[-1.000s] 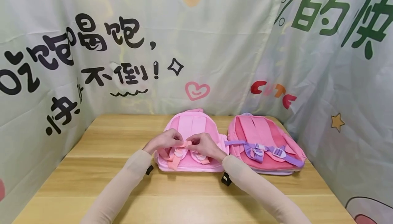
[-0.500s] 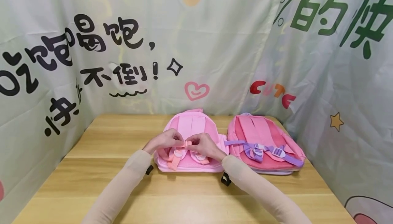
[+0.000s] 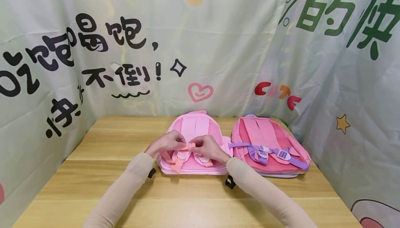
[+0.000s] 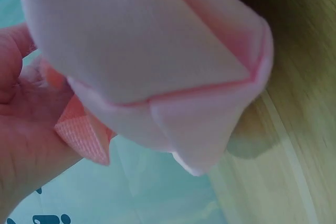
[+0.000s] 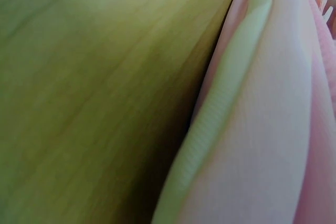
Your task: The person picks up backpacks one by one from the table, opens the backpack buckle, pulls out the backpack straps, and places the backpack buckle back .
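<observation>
A light pink backpack [image 3: 195,122] lies with its strap side up on the table. Across its middle, both hands meet at a coral strap with a small buckle [image 3: 190,145]. My left hand [image 3: 168,141] pinches the strap's left part, and my right hand [image 3: 207,146] pinches it at the right of the buckle. Fingers hide most of the buckle. The left wrist view has the left hand [image 4: 31,124] beside a folded coral strap end [image 4: 86,132] and the bag's pink side. Only the bag's edge [image 5: 247,129] and tabletop fill most of the right wrist view.
A darker pink backpack [image 3: 260,131] with buckled purple straps [image 3: 283,155] lies right beside the first one. Both rest on a wooden table [image 3: 187,200]. Printed cloth curtains [image 3: 225,54] stand around the back and sides.
</observation>
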A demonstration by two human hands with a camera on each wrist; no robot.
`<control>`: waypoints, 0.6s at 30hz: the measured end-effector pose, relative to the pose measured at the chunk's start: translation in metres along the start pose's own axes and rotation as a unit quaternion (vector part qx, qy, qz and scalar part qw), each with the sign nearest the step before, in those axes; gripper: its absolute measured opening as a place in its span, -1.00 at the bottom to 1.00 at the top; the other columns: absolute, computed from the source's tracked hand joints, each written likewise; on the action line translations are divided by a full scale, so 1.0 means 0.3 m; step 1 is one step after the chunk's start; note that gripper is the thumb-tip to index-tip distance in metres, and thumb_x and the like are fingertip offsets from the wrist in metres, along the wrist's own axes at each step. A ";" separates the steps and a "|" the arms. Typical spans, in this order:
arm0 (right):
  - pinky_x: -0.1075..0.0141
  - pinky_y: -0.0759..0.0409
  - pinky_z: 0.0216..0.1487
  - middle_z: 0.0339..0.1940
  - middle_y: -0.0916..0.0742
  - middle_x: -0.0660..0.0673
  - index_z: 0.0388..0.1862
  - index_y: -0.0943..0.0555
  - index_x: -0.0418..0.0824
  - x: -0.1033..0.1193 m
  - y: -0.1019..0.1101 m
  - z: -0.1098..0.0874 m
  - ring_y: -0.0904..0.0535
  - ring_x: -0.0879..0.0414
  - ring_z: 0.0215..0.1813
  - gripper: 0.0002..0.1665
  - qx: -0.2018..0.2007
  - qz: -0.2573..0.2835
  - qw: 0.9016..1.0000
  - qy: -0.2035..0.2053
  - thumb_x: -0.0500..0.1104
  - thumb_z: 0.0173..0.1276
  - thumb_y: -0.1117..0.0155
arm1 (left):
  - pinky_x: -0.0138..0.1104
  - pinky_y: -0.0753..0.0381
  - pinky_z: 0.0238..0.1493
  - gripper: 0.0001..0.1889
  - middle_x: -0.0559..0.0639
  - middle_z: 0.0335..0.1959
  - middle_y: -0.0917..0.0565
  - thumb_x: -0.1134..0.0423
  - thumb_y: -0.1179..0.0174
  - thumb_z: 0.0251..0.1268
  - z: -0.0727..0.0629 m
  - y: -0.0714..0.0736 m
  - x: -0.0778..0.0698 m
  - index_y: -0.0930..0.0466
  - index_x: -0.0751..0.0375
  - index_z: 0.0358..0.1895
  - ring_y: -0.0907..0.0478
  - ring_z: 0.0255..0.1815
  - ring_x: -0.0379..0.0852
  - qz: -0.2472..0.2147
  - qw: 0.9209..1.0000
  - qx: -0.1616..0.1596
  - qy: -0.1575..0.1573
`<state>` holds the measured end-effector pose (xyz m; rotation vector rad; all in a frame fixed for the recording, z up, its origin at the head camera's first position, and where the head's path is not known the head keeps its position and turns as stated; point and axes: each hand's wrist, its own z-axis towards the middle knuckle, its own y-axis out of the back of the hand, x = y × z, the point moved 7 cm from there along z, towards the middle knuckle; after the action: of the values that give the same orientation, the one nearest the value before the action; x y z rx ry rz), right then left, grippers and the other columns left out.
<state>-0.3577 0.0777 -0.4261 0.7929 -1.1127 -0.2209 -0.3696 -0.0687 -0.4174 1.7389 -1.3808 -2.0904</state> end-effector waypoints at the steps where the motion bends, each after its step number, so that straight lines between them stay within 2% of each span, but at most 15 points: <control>1: 0.45 -0.55 -0.30 -0.39 -0.76 0.07 -0.13 -0.76 -0.06 0.001 -0.001 0.000 -0.58 0.30 -0.35 -0.76 0.001 -0.002 1.000 0.001 -0.12 0.19 -0.48 | -0.39 -0.49 -0.39 -0.87 -0.06 -0.50 -0.65 0.28 -0.22 0.32 0.001 -0.002 0.000 -0.73 0.20 -0.33 -0.46 -0.53 -0.23 -0.001 1.000 -0.001 0.001; 8: 0.43 -0.56 -0.23 -0.32 -0.79 0.07 -0.13 -0.76 -0.05 0.004 -0.001 0.000 -0.59 0.30 -0.31 -0.76 0.003 -0.012 1.000 0.000 -0.12 0.20 -0.47 | -0.40 -0.52 -0.31 -0.88 -0.07 -0.47 -0.68 0.30 -0.22 0.31 0.008 -0.008 -0.015 -0.73 0.22 -0.31 -0.49 -0.49 -0.24 0.005 1.000 -0.004 -0.015; 12: 0.42 -0.56 -0.17 -0.29 -0.79 0.08 -0.12 -0.77 -0.04 0.006 0.000 -0.002 -0.59 0.29 -0.27 -0.75 0.005 -0.018 1.000 -0.001 -0.10 0.21 -0.46 | -0.37 -0.54 -0.29 -0.87 -0.02 -0.41 -0.71 0.29 -0.21 0.31 0.002 -0.003 -0.010 -0.73 0.24 -0.27 -0.52 -0.45 -0.22 -0.012 1.000 0.001 -0.011; 18: 0.42 -0.56 -0.18 -0.28 -0.79 0.05 -0.10 -0.76 -0.08 0.006 0.007 -0.003 -0.58 0.28 -0.28 -0.74 0.005 -0.025 1.000 -0.005 -0.12 0.20 -0.45 | -0.25 -0.58 0.01 -0.89 0.00 -0.30 -0.75 0.36 -0.22 0.29 -0.011 0.025 0.006 -0.74 0.24 -0.24 -0.58 -0.20 -0.17 -0.033 0.999 -0.012 0.013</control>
<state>-0.3565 0.0786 -0.4235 0.8299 -1.1049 -0.2607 -0.3709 -0.0761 -0.4135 1.8205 -1.3024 -2.1000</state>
